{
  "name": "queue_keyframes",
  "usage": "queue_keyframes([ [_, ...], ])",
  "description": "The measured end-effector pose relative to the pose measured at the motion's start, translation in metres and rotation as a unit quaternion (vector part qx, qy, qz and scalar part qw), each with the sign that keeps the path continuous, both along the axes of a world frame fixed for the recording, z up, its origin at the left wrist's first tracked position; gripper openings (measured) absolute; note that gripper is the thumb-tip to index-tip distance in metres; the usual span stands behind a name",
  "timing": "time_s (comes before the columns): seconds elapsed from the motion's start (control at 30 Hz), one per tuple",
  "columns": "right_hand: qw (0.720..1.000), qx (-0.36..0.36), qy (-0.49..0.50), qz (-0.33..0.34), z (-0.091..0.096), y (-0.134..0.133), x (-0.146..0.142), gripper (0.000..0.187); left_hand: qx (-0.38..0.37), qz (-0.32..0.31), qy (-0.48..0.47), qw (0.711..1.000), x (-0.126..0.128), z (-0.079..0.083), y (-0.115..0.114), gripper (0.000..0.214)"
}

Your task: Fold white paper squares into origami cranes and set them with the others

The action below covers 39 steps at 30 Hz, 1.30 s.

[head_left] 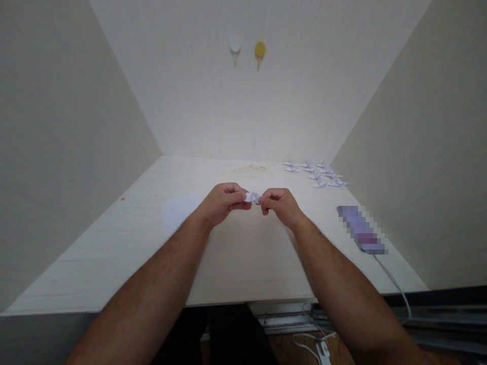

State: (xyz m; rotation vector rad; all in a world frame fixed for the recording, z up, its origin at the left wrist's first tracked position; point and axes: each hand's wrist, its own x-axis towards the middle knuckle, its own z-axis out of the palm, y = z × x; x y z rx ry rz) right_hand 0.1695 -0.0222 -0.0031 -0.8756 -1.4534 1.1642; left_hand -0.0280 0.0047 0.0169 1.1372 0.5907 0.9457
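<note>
A small folded white paper piece (252, 197), which looks like a paper crane in folding, is held above the middle of the table. My left hand (227, 203) pinches its left end between thumb and fingers. At the other end, the fingertips of my right hand (279, 204) are closed on the paper. The folds between the hands are too small to make out fully. Beside my left forearm lie white paper sheets (177, 209), partly covered by the arm.
Several folded paper cranes (319, 175) stand grouped at the back right of the white table (243, 268). A blurred-out phone (359, 230) with a cable (393, 281) lies on the right. Walls enclose three sides; a white hook (235, 44) and a yellow hook (259, 49) are on the back one.
</note>
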Motion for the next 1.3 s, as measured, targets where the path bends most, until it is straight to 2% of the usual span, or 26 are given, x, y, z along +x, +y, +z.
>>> queue_keyframes([
  [0.07, 0.999, 0.009, -0.022, -0.029, 0.002, 0.0, -0.001, 0.023, 0.005, 0.007, 0.02, 1.0, 0.001, -0.001, 0.001, 0.019],
  [0.13, 0.999, 0.005, -0.021, -0.024, 0.002, 0.001, 0.0, 0.023, 0.011, -0.002, 0.018, 1.0, 0.001, -0.002, 0.001, 0.019],
  [0.43, 0.986, -0.054, 0.089, 0.128, 0.001, -0.004, -0.001, 0.028, 0.014, -0.076, -0.088, 0.993, 0.002, -0.001, -0.005, 0.024],
  [0.67, 0.978, -0.09, 0.113, 0.153, 0.009, -0.008, -0.002, 0.034, -0.029, -0.087, -0.099, 0.991, 0.004, -0.006, -0.005, 0.023],
  [0.93, 0.976, -0.077, 0.099, 0.177, 0.006, -0.007, 0.002, 0.035, -0.051, -0.081, -0.093, 0.991, 0.005, -0.006, -0.003, 0.027],
  [1.13, 0.985, -0.068, 0.082, 0.139, 0.002, -0.003, 0.003, 0.029, -0.063, -0.053, -0.014, 0.997, 0.01, -0.006, -0.004, 0.021],
  [1.3, 0.99, -0.065, 0.093, 0.089, 0.001, -0.001, 0.003, 0.028, -0.033, -0.012, -0.031, 0.999, 0.007, -0.003, -0.002, 0.021],
])
